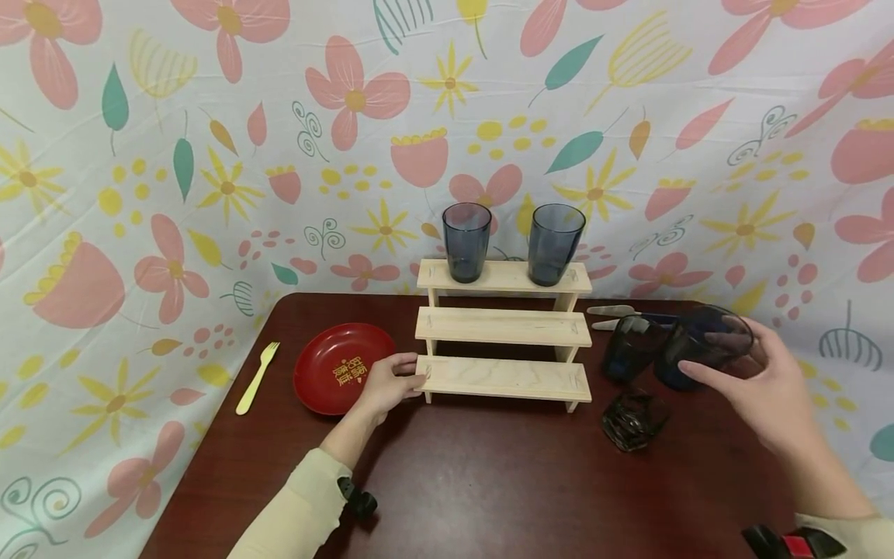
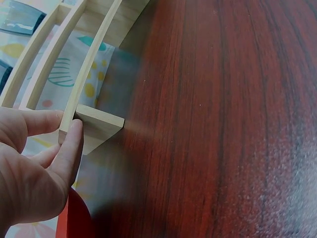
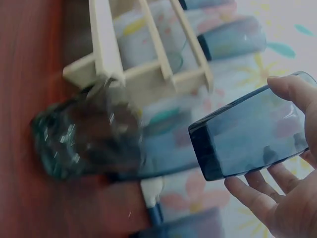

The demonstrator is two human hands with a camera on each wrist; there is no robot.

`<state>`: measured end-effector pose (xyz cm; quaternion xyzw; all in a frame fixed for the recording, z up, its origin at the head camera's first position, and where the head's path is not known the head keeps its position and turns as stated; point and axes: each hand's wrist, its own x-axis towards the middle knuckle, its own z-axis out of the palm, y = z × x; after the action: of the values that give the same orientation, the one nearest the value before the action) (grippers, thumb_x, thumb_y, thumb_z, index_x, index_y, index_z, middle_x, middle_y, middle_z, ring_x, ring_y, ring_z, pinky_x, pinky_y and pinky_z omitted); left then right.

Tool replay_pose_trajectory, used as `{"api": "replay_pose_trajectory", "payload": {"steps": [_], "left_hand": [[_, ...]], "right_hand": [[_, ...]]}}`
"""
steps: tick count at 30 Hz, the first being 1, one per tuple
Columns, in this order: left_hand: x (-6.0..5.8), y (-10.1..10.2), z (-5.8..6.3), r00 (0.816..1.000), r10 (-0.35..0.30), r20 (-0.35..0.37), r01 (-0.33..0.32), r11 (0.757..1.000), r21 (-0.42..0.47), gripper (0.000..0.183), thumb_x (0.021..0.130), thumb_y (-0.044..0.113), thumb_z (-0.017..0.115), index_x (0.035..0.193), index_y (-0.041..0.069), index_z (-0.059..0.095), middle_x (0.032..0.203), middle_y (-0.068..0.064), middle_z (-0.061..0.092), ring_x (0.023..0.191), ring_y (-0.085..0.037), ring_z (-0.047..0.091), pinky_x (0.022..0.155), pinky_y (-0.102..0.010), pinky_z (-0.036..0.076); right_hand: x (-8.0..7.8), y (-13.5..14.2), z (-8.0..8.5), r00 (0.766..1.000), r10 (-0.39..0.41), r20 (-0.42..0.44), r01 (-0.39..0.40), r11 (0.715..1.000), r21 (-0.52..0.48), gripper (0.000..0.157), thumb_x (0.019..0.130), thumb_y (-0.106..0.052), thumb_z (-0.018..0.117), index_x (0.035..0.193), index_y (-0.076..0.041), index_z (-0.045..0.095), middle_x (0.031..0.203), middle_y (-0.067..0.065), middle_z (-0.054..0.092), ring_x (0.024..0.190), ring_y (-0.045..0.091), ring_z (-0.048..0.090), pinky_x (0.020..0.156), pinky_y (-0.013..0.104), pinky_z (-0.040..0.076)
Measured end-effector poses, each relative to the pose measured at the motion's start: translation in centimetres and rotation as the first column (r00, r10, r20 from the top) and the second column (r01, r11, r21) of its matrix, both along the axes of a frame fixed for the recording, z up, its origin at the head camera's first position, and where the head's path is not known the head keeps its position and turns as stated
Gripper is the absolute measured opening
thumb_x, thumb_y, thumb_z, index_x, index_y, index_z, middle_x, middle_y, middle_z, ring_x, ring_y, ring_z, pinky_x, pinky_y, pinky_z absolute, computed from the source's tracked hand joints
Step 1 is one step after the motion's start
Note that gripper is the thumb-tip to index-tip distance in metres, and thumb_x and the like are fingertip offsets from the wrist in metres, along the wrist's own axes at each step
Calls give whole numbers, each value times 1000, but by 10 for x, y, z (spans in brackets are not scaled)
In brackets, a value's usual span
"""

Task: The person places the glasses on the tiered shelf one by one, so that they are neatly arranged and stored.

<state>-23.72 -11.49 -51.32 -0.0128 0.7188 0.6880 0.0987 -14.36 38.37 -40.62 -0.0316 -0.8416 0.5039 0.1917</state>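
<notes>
My left hand (image 1: 386, 386) pinches the left end of the lowest board of a three-tier wooden shelf (image 1: 503, 376). Thumb and fingers lie on either side of that board (image 2: 74, 96) in the left wrist view. My right hand (image 1: 771, 388) holds a blue glass (image 3: 247, 131) around its side, at the table's right. Another blue glass (image 1: 625, 353) stands beside it, with a clear textured glass (image 1: 634, 421) nearer to me. Two blue glasses, one on the left (image 1: 466, 244) and one on the right (image 1: 554, 247), stand upright on the top tier.
A red plate (image 1: 314, 380) with gold characters lies left of the shelf, beside a yellow fork (image 1: 257, 379). Behind the right-hand glasses lie utensils with pale ends (image 1: 609, 310). A flowered cloth (image 1: 279, 155) hangs behind the dark wooden table (image 1: 489, 473).
</notes>
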Motion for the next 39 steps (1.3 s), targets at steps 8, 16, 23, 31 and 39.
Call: {"api": "replay_pose_trajectory", "payload": {"steps": [8,16,23,31,39], "left_hand": [[0,0,0,1000,-1,5,1,1000,0,50,90,-5,73,138,-9,58,120,-27,65,89,-26,72,78,-40,65],[0,-1,0,1000,-2,-3,2,1000,0,50,91,-6,73,138,-10,58,121,-29,65,89,-27,72,78,-39,65],[0,-2,0,1000,-3,-3,3,1000,2,50,90,-6,73,137,-11,58,121,-29,65,89,-26,72,77,-39,65],[0,-3,0,1000,1,-2,-1,1000,7,50,91,-5,74,138,-10,58,122,-28,65,90,-27,72,77,-38,65],[-1,-2,0,1000,-4,-1,4,1000,22,50,91,-5,72,138,-11,56,124,-31,63,89,-26,72,77,-36,65]], "right_hand": [[-18,-43,21,993,96,72,-104,988,114,88,86,-19,88,158,-26,38,130,-8,59,107,0,59,72,9,51],[-46,-100,30,974,206,90,-217,968,130,95,83,-31,91,161,-30,35,148,6,48,129,35,53,84,26,49],[-75,-147,28,942,326,80,-331,942,60,97,84,-32,90,162,-20,34,141,11,54,123,35,59,84,38,55],[-104,-195,14,917,390,89,-387,921,-46,93,81,-35,92,157,-23,40,138,11,58,126,34,57,93,51,55],[-118,-232,7,894,446,40,-439,891,-115,90,81,-27,93,156,-24,42,138,9,55,121,32,58,95,51,55]]}}
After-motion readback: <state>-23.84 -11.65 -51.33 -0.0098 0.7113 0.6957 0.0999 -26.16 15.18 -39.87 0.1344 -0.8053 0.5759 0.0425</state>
